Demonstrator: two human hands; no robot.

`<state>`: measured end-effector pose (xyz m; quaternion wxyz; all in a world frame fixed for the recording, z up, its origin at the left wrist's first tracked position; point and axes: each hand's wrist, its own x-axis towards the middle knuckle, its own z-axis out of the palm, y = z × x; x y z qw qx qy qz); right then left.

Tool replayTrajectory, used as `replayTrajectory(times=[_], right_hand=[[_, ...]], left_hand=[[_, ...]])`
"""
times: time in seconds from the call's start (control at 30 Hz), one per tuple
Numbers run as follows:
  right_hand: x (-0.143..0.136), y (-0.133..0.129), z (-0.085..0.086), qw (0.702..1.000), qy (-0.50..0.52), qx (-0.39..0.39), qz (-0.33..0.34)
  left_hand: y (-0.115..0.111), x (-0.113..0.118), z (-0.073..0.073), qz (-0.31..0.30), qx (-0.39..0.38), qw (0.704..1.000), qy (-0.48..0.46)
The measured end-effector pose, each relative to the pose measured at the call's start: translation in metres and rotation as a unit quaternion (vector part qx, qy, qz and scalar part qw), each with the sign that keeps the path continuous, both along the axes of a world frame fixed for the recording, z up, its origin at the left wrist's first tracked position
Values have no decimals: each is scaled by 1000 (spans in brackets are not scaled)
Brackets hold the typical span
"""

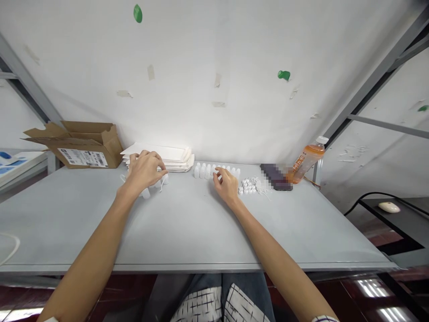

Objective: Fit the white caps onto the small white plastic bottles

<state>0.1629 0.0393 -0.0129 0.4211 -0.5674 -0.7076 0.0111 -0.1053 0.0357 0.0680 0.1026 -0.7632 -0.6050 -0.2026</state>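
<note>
Right hand [228,185]: at 12 o'clock, thumb and forefinger curved apart; contact with bottles unclear.
Left hand [144,172]: at 11, loosely parted over loose bottles [146,193]; contact unclear.
White plastic bottles [197,172]: upright in rows at 12, beside right fingertips; probably easy to topple, best pinched singly.
Small white caps [246,189]: heaped at 1, beside white strings [263,188]; best kept clear of the wrist.

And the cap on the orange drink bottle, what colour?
White cap; shows best in the head view.
</note>
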Motion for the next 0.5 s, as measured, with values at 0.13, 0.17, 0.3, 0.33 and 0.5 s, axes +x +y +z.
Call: replayTrajectory(times=[0.13, 0.17, 0.3, 0.33, 0.5], right_hand=[[0, -3, 5, 1000, 23, 13, 14], [0, -5, 7, 999, 34, 11, 23], [-9, -15, 16, 983, 115, -78, 116], [-12, -18, 18, 977, 124, -99, 144], [-24, -29, 23, 957, 111, -135, 233]], left_hand=[[-5, 13, 3, -70, 36, 992, -97], [-7, 19, 3, -94, 42, 985, -137], [-15, 45, -2, -168, 0, 940, -297], [-16, 51, -4, -175, -23, 931, -321], [-18, 64, -11, -171, -90, 898, -395]])
